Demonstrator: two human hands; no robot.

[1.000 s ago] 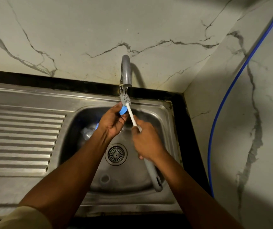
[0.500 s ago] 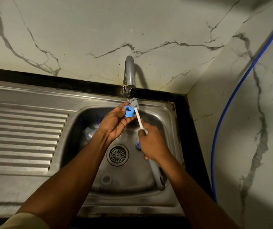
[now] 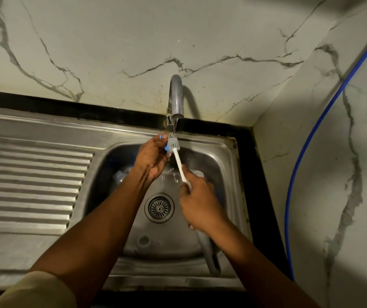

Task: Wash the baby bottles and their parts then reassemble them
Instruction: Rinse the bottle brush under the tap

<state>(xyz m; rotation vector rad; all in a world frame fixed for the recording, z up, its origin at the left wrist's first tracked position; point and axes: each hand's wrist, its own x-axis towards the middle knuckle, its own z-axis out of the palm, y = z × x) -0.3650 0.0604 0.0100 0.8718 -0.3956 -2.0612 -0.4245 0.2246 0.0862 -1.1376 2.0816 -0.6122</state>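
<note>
Just under tap (image 3: 176, 96), left hand (image 3: 152, 157) pinches blue ring (image 3: 161, 136); right hand (image 3: 200, 203) grips brush (image 3: 179, 162) touching it.

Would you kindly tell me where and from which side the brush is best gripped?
Grip the brush on its stem's lower end, where it thickens into the grey handle, coming from the right and near side, as the right hand does. Its bristled head points away under the tap, against the blue part in the left hand, so that end is taken.
</note>
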